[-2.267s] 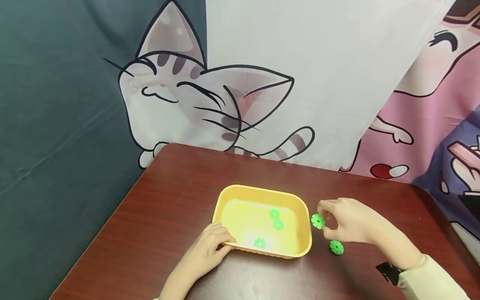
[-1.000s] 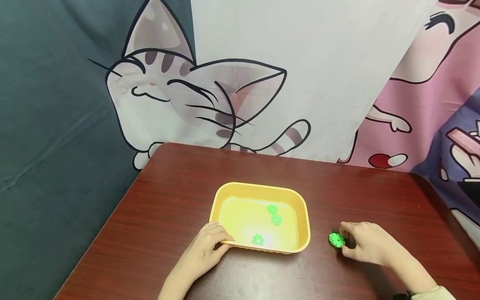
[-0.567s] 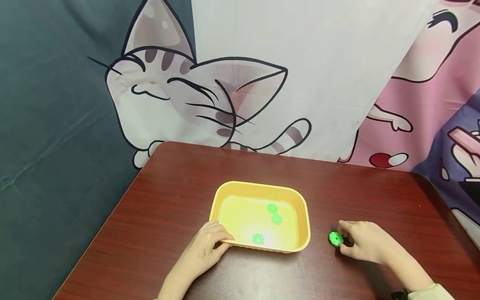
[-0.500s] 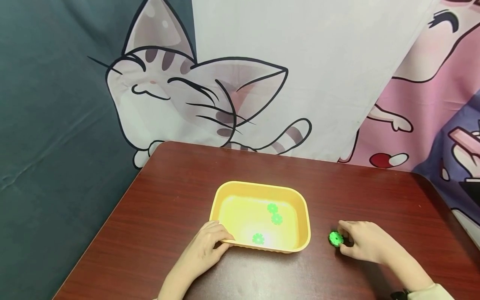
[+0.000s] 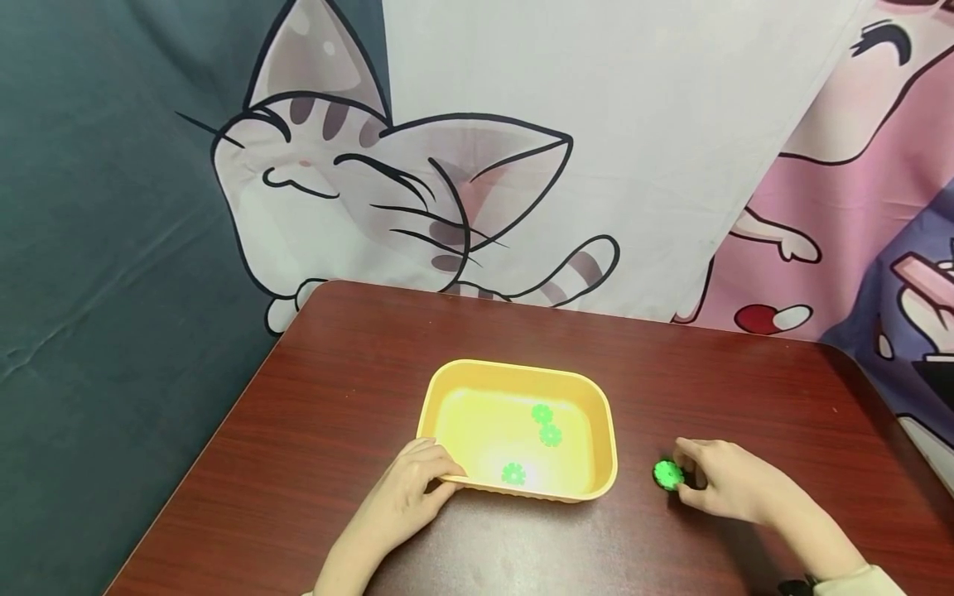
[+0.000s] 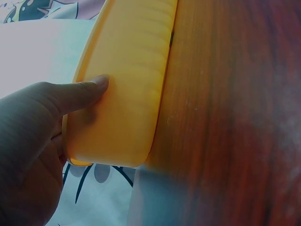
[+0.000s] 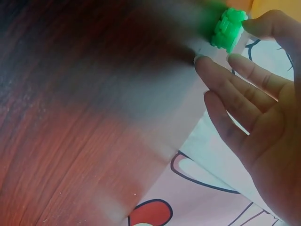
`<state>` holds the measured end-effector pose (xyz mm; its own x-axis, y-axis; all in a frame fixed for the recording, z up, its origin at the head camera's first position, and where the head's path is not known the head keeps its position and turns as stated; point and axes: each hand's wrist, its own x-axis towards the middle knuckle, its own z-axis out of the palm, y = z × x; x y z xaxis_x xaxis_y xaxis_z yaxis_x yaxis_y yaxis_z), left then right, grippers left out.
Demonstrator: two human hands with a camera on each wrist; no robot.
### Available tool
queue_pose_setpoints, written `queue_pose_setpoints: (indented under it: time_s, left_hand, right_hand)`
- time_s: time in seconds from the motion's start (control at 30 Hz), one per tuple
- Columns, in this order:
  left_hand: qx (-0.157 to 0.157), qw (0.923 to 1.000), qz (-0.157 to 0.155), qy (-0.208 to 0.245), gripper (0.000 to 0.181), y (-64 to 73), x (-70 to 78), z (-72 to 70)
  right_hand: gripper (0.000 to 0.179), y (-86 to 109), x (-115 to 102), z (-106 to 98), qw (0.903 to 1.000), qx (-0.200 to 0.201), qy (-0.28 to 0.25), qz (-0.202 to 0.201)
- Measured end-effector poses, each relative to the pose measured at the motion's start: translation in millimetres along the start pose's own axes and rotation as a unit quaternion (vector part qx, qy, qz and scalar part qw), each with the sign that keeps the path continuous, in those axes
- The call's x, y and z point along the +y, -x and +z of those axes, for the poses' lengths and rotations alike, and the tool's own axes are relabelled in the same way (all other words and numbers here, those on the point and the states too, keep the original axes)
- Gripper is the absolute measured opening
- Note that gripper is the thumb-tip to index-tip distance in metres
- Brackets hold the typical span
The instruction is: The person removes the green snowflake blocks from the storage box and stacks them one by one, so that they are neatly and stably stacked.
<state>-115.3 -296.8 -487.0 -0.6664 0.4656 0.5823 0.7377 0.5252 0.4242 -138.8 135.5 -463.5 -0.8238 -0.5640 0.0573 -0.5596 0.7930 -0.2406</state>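
Nearest to me: pale right sleeve (image 5: 859,582), dark wristband (image 5: 796,587) at its cuff. Left hand (image 5: 408,490) pinches the near-left rim of the yellow plastic tray (image 5: 477,418), thumb pressed on the outer wall, fingers hooked over the edge. Tray sits on the reddish-brown wood-grain table (image 5: 350,397).

Right of the tray, apart from it: stack of green notched discs (image 5: 667,475), thick in the right-wrist view. Right hand (image 5: 721,482) is at its right side; thumb tip against the stack, forefinger tip by its edge, other fingers bent loosely. Cannot tell whether the pinch is closed.

Inside the tray, one green disc (image 5: 513,474) lies by the near wall; farther in, a pair of green discs (image 5: 551,435) adjoin, right of centre.

Beyond the table: cloth backdrop (image 5: 671,132) printed with a smiling striped cat (image 5: 343,186).
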Motion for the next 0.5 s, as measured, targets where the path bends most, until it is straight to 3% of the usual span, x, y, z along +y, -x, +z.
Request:
queue_pose_setpoints:
  time_s: [0.17,0.5]
  left_hand:
    - [-0.003,1.0000,0.000,0.002,0.005,0.1,-0.1,-0.3]
    - [-0.004,1.0000,-0.004,0.002,0.004,0.5,0.5,-0.4]
  right_hand:
    - [0.028,2.6,0.7,0.2,0.9998,0.007,-0.016,-0.005]
    - [0.031,7.6,2.0,9.2,0.9985,0.038,0.029,-0.025]
